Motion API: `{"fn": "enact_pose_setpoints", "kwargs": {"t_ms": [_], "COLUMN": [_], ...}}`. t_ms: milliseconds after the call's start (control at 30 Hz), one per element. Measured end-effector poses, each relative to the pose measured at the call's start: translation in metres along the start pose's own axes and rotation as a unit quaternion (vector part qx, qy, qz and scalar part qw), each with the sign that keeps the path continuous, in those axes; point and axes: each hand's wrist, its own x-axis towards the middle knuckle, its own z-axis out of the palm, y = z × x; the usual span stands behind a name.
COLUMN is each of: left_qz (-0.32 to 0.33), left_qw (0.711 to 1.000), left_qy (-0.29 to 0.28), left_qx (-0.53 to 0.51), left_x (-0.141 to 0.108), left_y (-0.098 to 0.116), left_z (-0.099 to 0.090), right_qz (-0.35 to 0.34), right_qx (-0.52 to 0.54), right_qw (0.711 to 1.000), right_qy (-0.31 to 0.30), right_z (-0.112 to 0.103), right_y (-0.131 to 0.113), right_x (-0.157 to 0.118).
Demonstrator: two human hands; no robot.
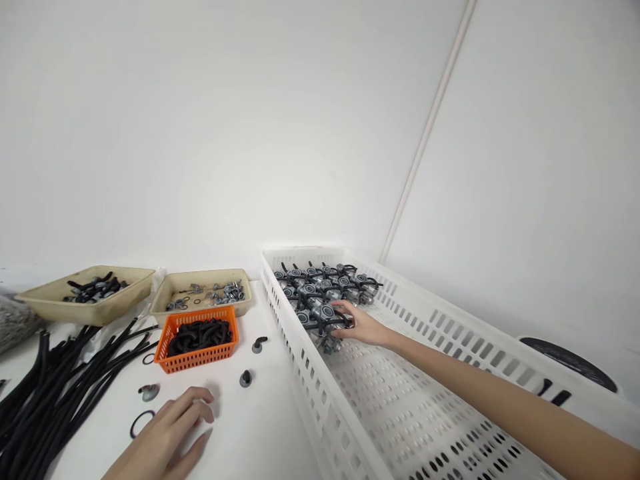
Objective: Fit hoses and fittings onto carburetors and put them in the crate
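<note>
My right hand (357, 325) reaches into a white slotted crate (320, 393), its fingers curled around the side of a grey metal carburetor (327, 312) with black hose on it. This one sits at the near end of several similar carburetors (310, 288) packed in the far left part of the crate. My left hand (167, 433) is held low by the white table (270, 427), fingers loosely bent and apart, with nothing in it. Near it are a grey elbow fitting (149, 392) and a black ring (135, 424).
An orange basket (200, 360) holds short black hoses. Behind stand two cream trays, one with small metal parts (230, 292), one with dark fittings (100, 288). Long black tubes (65, 393) lie at left. Two more elbow fittings (259, 344) rest beside the crate. A dark round object (570, 363) stands beyond the crate.
</note>
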Motion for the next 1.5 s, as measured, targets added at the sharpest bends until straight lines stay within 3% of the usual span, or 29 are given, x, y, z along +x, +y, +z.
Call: {"fn": "enact_pose_setpoints", "kwargs": {"t_ms": [500,700,967,1500], "left_qz": [0.002,0.01,0.009,0.012], "left_qw": [1.0,0.999,1.0,1.0], "left_qy": [0.021,0.036,0.018,0.02], "left_qx": [-0.005,-0.005,0.001,-0.001], "left_x": [0.002,0.002,0.001,0.002], "left_y": [0.001,-0.001,-0.002,0.003], "left_z": [0.0,0.001,0.002,-0.001], "right_qz": [-0.007,-0.005,0.029,0.089], "right_qx": [-0.001,0.012,-0.002,-0.034], "right_qw": [1.0,1.0,0.999,0.995], "right_qy": [-0.021,-0.027,0.043,-0.004], "right_z": [-0.004,-0.021,-0.046,-0.018], "right_y": [-0.003,0.004,0.023,0.032], "right_x": [0.0,0.003,0.006,0.018]}}
